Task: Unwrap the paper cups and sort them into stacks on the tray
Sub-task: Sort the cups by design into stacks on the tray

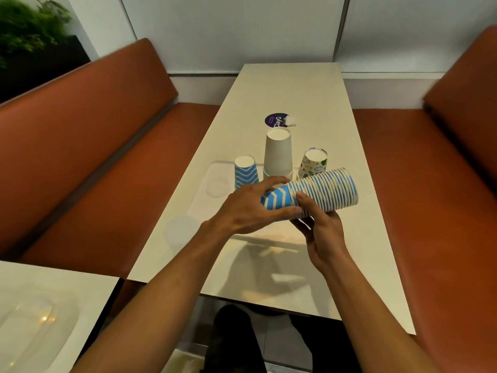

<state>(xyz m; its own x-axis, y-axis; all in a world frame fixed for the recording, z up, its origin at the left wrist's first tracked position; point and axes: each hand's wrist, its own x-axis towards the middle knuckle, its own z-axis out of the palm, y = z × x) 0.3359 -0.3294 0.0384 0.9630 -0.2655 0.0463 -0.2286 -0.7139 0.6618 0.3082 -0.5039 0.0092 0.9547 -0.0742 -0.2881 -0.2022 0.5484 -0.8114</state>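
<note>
We see both hands holding a long nested stack of blue cups (320, 192) with white chevrons on its side, in the air above the near part of the clear tray (212, 168). The left hand (247, 208) has its fingers curled around the narrow bottom end of the stack, gripping the outermost cup. The right hand (320, 227) supports the stack from beneath, thumb pressed against the rims near the middle, fingers closed under it. The open rims point toward the right edge of the surface (295, 87). On the tray, 3 groups stand upside down: 1 blue chevron cup (245, 172) toward the left edge, a taller white cup stack (277, 153) in the middle, and a patterned cup (314, 162) with small colourful drawings toward the right edge, partly hidden behind the held stack. Beyond them, toward the far edge of the surface, lies a round dark purple sticker (277, 120) with white lettering, a white scrap at its right side. Orange benches (113, 125) run along both long edges of the surface.
</note>
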